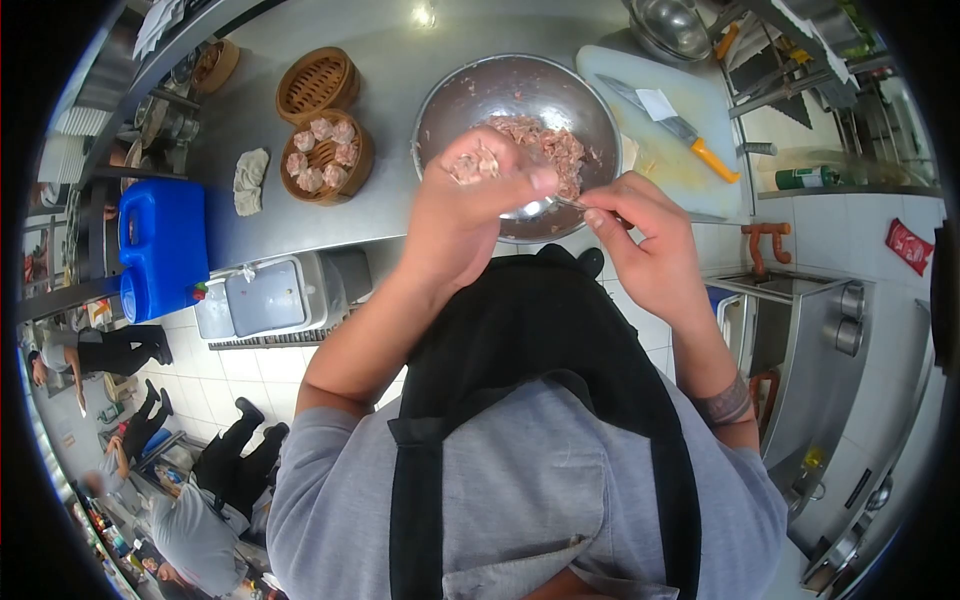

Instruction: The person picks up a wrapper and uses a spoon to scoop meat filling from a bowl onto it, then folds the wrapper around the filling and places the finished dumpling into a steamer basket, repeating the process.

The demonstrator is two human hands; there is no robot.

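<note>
Over the near left rim of a large metal mixing bowl (440,100), my left hand (455,215) curls around an open-topped dumpling (474,165) with pale meat filling showing. My right hand (650,235) pinches a thin metal utensil (567,202) at the bowl's near right side; its working end is hidden, so its exact kind does not show. Minced meat filling (560,150) lies in the bowl, partly behind my left hand. To the left, a round bamboo steamer (357,180) holds several open-topped dumplings (333,176) set in a ring.
Behind that steamer sits another bamboo steamer (320,82). A crumpled cloth (250,182) lies on the metal counter (400,50). On the right, a yellow-handled knife (700,150) rests on a white cutting board (640,120). A blue jug (165,245) stands at far left; co-workers are lower left.
</note>
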